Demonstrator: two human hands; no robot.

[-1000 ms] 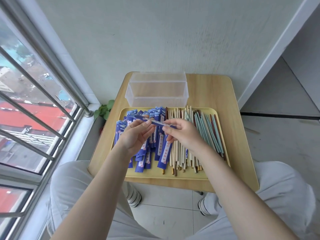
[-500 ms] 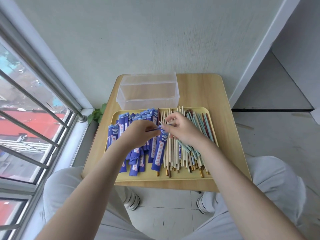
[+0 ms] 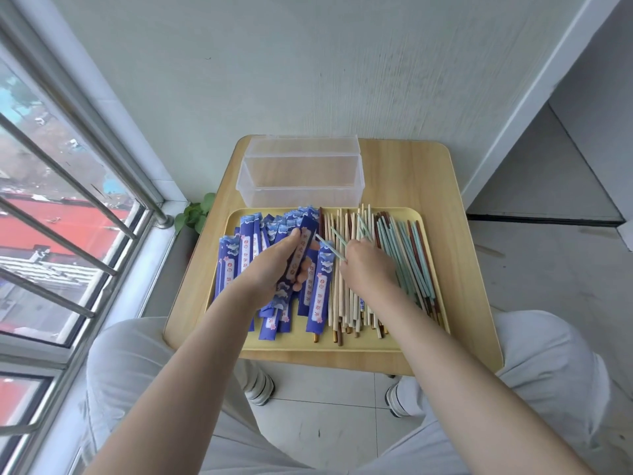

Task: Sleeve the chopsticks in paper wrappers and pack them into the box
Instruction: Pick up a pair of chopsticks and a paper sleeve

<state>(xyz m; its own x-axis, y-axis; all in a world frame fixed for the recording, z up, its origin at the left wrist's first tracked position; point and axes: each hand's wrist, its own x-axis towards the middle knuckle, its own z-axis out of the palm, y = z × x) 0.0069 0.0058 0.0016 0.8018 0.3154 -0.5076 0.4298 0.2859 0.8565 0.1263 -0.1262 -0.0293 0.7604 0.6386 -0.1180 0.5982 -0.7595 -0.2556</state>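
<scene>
My left hand (image 3: 274,265) grips a blue paper wrapper (image 3: 298,255), held tilted above the pile of blue wrappers (image 3: 246,248) on the left half of the yellow tray (image 3: 342,342). My right hand (image 3: 368,265) pinches a pair of pale green chopsticks (image 3: 330,246) whose tips point left towards the wrapper's top end, a small gap apart from it. Loose chopsticks (image 3: 404,262), beige, green and dark red, fill the tray's right half. The clear plastic box (image 3: 301,193) stands open behind the tray with nothing visible in it.
The tray and box sit on a small wooden table (image 3: 411,173) against a white wall. A barred window (image 3: 68,207) runs along the left, with a small green plant (image 3: 195,214) by the sill. My knees flank the table's near edge.
The left hand has turned the wrapper from lying across to tilted upright. The right hand has drawn back to the right with two green chopsticks, so the hands no longer touch.
</scene>
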